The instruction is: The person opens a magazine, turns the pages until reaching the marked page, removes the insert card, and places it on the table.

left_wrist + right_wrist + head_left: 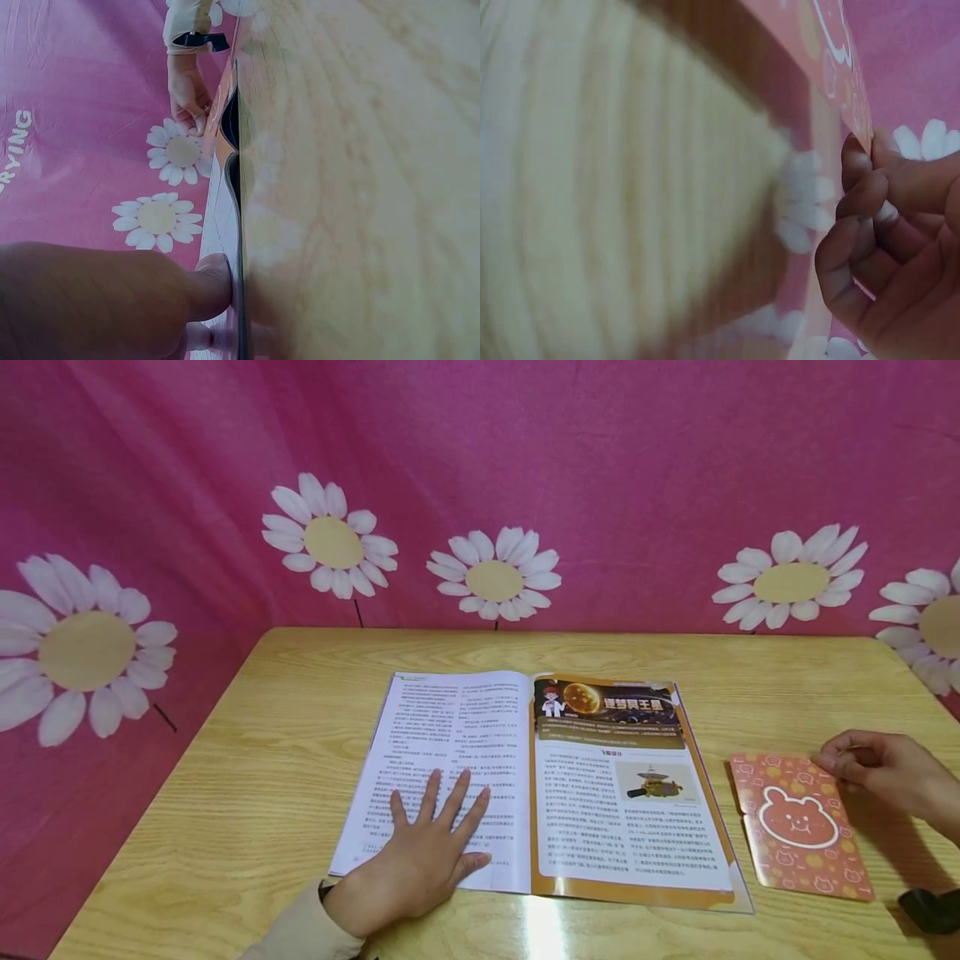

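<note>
An open magazine lies flat on the table, with a text page on the left and a page with planet and spacecraft pictures on the right. My left hand rests on the lower left page, palm down with fingers spread. In the left wrist view its thumb presses the page near the edge. To the right of the magazine is a thin orange-red card printed with a white-outlined bear face. My right hand pinches its upper right corner between thumb and fingers; the right wrist view shows the card slanting up from the pinch.
The pale wooden table runs back to a pink cloth printed with white daisies, which also hangs along the left side. A dark strap is at the right wrist, at the frame's lower right edge.
</note>
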A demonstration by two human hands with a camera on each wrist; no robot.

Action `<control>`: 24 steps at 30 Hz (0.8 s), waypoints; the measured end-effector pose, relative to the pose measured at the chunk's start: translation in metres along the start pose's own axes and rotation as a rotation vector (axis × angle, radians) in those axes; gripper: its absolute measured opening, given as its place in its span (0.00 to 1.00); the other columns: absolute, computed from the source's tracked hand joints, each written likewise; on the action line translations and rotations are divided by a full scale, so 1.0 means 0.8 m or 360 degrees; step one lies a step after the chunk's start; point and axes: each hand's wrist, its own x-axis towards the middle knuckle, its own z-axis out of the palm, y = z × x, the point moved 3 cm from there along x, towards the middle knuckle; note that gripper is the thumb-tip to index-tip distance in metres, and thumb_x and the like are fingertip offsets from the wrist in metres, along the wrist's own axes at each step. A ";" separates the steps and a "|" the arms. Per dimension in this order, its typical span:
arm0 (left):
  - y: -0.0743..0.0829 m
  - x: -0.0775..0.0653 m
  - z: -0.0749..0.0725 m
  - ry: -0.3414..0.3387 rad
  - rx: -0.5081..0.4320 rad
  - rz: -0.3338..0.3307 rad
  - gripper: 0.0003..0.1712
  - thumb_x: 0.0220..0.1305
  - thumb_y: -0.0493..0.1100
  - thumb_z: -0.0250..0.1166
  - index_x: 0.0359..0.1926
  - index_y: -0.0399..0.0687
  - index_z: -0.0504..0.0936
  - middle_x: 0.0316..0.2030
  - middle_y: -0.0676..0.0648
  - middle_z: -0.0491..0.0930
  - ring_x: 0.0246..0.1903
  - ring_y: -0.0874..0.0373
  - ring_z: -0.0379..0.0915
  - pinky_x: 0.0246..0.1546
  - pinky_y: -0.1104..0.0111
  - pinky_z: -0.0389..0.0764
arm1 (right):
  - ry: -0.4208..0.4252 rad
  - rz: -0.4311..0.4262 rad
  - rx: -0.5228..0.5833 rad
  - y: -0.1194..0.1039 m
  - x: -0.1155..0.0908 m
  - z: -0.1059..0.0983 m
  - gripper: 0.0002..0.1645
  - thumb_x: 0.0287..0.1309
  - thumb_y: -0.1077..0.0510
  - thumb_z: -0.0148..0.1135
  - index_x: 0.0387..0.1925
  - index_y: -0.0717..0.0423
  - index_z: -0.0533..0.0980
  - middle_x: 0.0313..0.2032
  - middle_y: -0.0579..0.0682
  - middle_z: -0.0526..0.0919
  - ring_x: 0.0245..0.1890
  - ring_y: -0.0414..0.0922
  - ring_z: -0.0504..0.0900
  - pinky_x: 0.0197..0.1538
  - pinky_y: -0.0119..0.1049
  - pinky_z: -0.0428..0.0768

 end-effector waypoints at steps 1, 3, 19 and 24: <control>0.000 0.000 0.000 -0.0001 -0.0001 0.0002 0.37 0.73 0.60 0.43 0.76 0.53 0.50 0.76 0.41 0.41 0.72 0.32 0.33 0.53 0.24 0.42 | -0.0002 -0.0023 -0.0037 0.001 0.001 0.002 0.10 0.68 0.67 0.51 0.38 0.75 0.72 0.27 0.51 0.81 0.22 0.33 0.72 0.24 0.32 0.76; 0.000 0.000 0.001 -0.0005 -0.0001 0.0002 0.37 0.73 0.61 0.43 0.76 0.53 0.50 0.76 0.41 0.41 0.72 0.32 0.33 0.53 0.24 0.42 | 0.0008 -0.0078 -0.0113 -0.001 0.002 0.005 0.09 0.67 0.65 0.55 0.36 0.72 0.74 0.27 0.50 0.80 0.22 0.33 0.71 0.24 0.32 0.74; 0.001 -0.001 0.000 -0.0012 0.0005 -0.0006 0.37 0.73 0.61 0.43 0.76 0.53 0.49 0.76 0.41 0.41 0.72 0.33 0.32 0.54 0.24 0.42 | 0.0118 -0.0133 -0.0359 -0.017 0.006 0.005 0.09 0.64 0.60 0.61 0.34 0.65 0.77 0.27 0.51 0.77 0.25 0.42 0.69 0.21 0.32 0.68; 0.001 0.000 0.000 -0.0014 -0.0003 -0.0008 0.37 0.73 0.61 0.43 0.76 0.53 0.49 0.76 0.41 0.40 0.72 0.33 0.32 0.54 0.24 0.42 | 0.0084 -0.0090 -0.0325 -0.016 0.006 0.006 0.11 0.64 0.59 0.60 0.36 0.67 0.77 0.29 0.55 0.79 0.25 0.43 0.72 0.20 0.33 0.70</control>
